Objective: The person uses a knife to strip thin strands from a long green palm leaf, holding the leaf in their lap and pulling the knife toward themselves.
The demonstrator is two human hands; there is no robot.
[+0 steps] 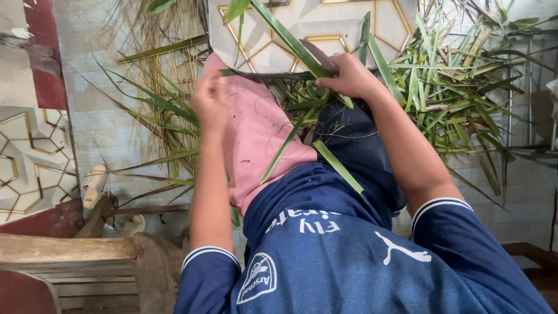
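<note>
While seated over pink cloth (pixel 256 134): right hand (pixel 349 75) closed around long green leaf (pixel 290 40), left hand (pixel 210 104) fingers pinched on leaf strip; cut leaves (pixel 453 99) piled beside.

navy jersey (pixel 349 261) w/ white-trimmed short sleeves, white prints

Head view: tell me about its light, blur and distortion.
Head view: soft, even daylight with no hard shadows or glare; the left hand is slightly motion-blurred, the right hand and green leaves sharper; the wide lens bends lines near the picture's edges.
</note>
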